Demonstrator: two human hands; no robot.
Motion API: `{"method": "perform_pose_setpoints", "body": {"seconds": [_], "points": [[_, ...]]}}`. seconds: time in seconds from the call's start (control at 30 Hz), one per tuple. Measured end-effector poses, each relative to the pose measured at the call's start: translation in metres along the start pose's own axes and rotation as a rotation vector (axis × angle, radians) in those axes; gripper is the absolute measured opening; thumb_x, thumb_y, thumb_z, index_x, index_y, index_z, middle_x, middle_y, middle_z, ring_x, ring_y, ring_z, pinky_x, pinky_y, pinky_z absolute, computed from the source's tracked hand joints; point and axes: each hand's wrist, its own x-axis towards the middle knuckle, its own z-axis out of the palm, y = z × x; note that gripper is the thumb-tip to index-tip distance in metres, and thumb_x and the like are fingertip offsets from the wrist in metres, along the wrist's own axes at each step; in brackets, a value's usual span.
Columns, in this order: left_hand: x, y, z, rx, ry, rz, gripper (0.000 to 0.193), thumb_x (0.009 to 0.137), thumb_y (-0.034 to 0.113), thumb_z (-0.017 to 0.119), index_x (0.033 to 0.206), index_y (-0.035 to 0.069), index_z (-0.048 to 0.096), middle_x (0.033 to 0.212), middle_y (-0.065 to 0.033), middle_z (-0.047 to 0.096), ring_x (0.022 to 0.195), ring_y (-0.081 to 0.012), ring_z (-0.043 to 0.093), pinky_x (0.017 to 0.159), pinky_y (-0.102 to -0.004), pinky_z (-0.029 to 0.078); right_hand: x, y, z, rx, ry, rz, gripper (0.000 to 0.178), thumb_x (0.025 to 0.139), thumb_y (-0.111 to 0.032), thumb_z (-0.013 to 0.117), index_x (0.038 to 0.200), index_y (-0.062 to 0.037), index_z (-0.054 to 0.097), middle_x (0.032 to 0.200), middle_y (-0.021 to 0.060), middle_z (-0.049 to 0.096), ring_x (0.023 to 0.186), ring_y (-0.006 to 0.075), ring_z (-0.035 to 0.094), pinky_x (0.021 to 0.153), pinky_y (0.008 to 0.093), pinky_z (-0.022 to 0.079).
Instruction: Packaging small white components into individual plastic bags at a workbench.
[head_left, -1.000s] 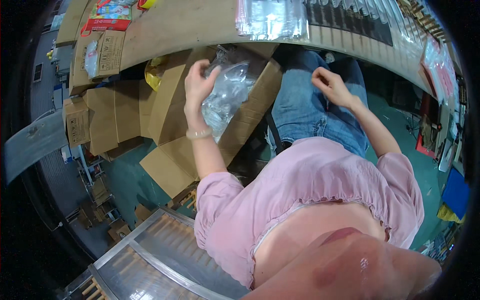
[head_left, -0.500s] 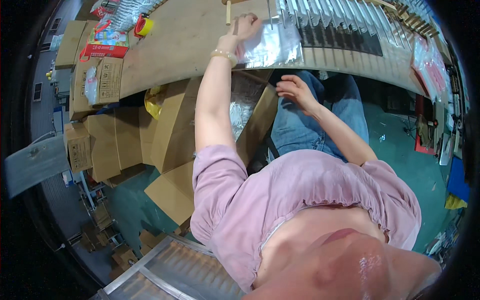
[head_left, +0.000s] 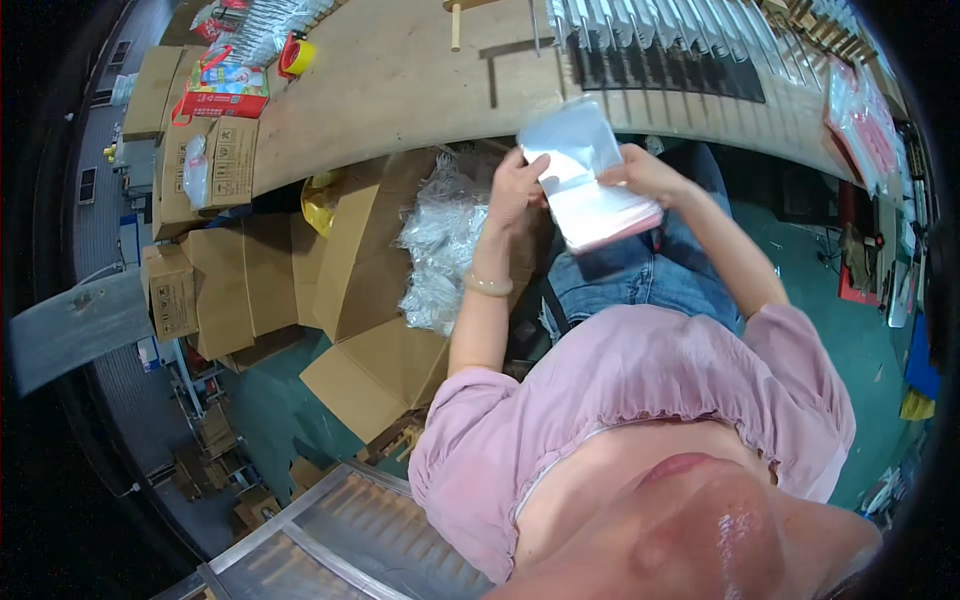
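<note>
Both hands hold a stack of clear plastic bags [head_left: 590, 190] above my lap, just off the table's near edge. My left hand [head_left: 517, 188] pinches the stack's left side, with the thumb on top. At the opposite side, my right hand [head_left: 650, 174] grips the edge, its fingers partly hidden and slightly blurred. The bags look shiny and whitish, with a pinkish lower edge. They are bent across the middle.
On the wooden table [head_left: 390, 90] stand a row of silvery metal pieces [head_left: 660, 25] and a wooden peg [head_left: 456, 27]. An open carton [head_left: 350, 260] with clear wrapped items [head_left: 440, 250] sits at left. More bags [head_left: 862, 130] lie at right.
The bags have left the tabletop and come toward me over my lap. My left hand drew back with them, and my right hand moved up from my lap and took hold.
</note>
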Motion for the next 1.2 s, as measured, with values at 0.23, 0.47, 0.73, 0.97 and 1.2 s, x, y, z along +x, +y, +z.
{"method": "perform_pose_setpoints", "body": {"seconds": [0.23, 0.47, 0.73, 0.97, 1.2], "points": [[0.022, 0.005, 0.032, -0.659, 0.169, 0.222, 0.029, 0.077, -0.003, 0.065, 0.105, -0.003, 0.057, 0.099, -0.0070, 0.063, 0.085, -0.0162, 0.062, 0.074, -0.0290, 0.051, -0.006, -0.048, -0.035, 0.274, 0.106, -0.127, 0.036, 0.087, -0.016, 0.061, 0.117, 0.0031, 0.053, 0.101, 0.0130, 0.065, 0.083, 0.0164, 0.065, 0.070, 0.0276, 0.054], [0.096, 0.005, 0.010, -0.454, 0.551, 0.415, 0.033, 0.079, -0.001, 0.063, 0.111, -0.005, 0.054, 0.101, -0.0100, 0.063, 0.085, -0.0168, 0.063, 0.072, -0.0293, 0.051, 0.001, -0.034, -0.054, 0.520, 0.238, -0.301, 0.037, 0.093, -0.024, 0.055, 0.120, 0.0011, 0.051, 0.106, 0.0124, 0.062, 0.092, 0.0178, 0.064, 0.080, 0.0277, 0.054], [0.053, 0.049, -0.020, 0.888, 0.651, 0.131, 0.031, 0.081, 0.025, 0.067, 0.091, -0.005, 0.064, 0.083, -0.0188, 0.068, 0.071, -0.0295, 0.066, 0.065, -0.0381, 0.052, -0.034, 0.011, -0.037, 0.317, 0.404, -0.280, 0.026, 0.093, -0.016, 0.055, 0.112, 0.0004, 0.056, 0.096, 0.0075, 0.064, 0.083, 0.0131, 0.062, 0.076, 0.0263, 0.052], [0.072, 0.044, 0.008, 0.911, 0.656, 0.415, 0.036, 0.075, 0.038, 0.070, 0.085, 0.004, 0.070, 0.079, -0.0162, 0.067, 0.076, -0.0331, 0.065, 0.068, -0.0403, 0.049, -0.032, 0.027, -0.003, 0.214, 0.392, -0.311, 0.018, 0.091, -0.013, 0.057, 0.106, -0.0034, 0.060, 0.088, 0.0033, 0.064, 0.079, 0.0092, 0.060, 0.070, 0.0223, 0.049], [0.067, 0.017, 0.015, 0.781, 0.627, 0.790, 0.016, 0.075, 0.018, 0.071, 0.083, 0.005, 0.071, 0.074, -0.0103, 0.065, 0.068, -0.0265, 0.062, 0.063, -0.0363, 0.049, -0.031, 0.032, -0.002, 0.106, 0.378, -0.361, 0.015, 0.091, -0.013, 0.059, 0.101, -0.0031, 0.062, 0.085, 0.0005, 0.063, 0.076, 0.0057, 0.056, 0.066, 0.0204, 0.045]]}}
